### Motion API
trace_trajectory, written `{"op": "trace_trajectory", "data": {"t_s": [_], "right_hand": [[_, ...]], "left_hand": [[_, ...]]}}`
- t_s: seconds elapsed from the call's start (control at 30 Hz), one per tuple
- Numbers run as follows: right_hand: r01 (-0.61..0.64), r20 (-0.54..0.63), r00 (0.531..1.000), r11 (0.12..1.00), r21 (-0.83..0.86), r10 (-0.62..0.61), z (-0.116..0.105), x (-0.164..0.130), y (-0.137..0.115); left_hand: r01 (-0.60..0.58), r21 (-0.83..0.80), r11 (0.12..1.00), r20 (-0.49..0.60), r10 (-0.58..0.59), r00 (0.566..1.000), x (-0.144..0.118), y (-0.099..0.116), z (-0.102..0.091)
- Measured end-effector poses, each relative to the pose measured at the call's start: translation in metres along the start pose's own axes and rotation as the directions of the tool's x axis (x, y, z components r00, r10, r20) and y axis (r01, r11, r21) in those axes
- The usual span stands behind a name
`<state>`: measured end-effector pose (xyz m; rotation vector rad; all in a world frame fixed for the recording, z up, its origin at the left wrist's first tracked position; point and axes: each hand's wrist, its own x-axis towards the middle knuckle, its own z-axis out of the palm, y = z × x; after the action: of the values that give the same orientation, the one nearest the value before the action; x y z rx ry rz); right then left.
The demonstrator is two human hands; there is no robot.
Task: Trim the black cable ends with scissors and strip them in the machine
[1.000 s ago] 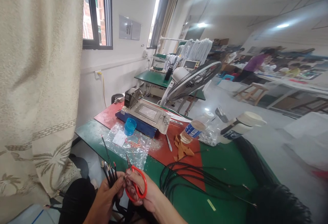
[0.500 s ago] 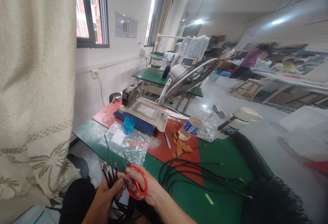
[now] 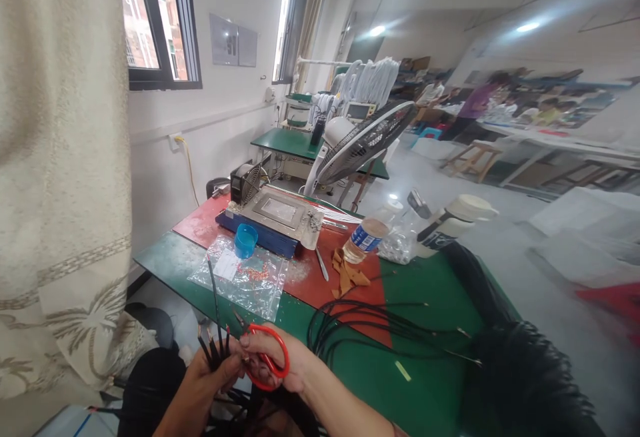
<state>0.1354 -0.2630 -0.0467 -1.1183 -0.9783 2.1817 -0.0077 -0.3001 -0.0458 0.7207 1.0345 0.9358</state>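
Green table (image 3: 430,390) sits ahead; my left hand (image 3: 210,377) squeezes black wires (image 3: 216,340) (tips up), my right hand (image 3: 285,367) grips red scissors (image 3: 267,360).

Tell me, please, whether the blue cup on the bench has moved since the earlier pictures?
No. The blue cup sits on the clear plastic bag, right against the blue-based machine, as before. Only the camera view has shifted; the cup has not.

A bundle of thin black wires (image 3: 214,347) stood upright, one strand reaching higher, some tips apparently red. Red-handled scissors (image 3: 264,355) lay just beside them, blades pointing up-left toward the wires.
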Motion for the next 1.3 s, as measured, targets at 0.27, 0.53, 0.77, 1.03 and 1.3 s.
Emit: {"op": "trace_trajectory", "data": {"t_s": [0.27, 0.53, 0.77, 1.03, 1.3], "right_hand": [[0.347, -0.217, 0.908, 0.933, -0.093, -0.359, 0.002, 0.005, 0.010], [0.324, -0.194, 0.912, 0.924, -0.205, -0.363, 0.007, 0.006, 0.018], [0.331, -0.218, 0.905, 0.927, -0.175, -0.364, 0.011, 0.012, 0.017], [0.464, 0.116, 0.467, 0.132, -0.876, -0.877, -0.001, 0.008, 0.032], [0.380, 0.682, 0.335, -0.569, -0.729, -0.650, 0.005, 0.001, 0.024]], "left_hand": [[0.002, -0.073, 0.997, -0.138, -0.012, 0.990, 0.013, -0.007, -0.009], [0.023, -0.198, 0.980, -0.175, -0.058, 0.983, 0.010, -0.009, -0.009], [0.035, -0.250, 0.968, -0.126, -0.068, 0.990, 0.007, -0.008, -0.007], [0.062, -0.551, 0.832, -0.123, -0.155, 0.980, 0.019, -0.017, -0.016], [0.140, -0.674, 0.725, -0.036, -0.222, 0.974, 0.015, -0.015, -0.009]]}}
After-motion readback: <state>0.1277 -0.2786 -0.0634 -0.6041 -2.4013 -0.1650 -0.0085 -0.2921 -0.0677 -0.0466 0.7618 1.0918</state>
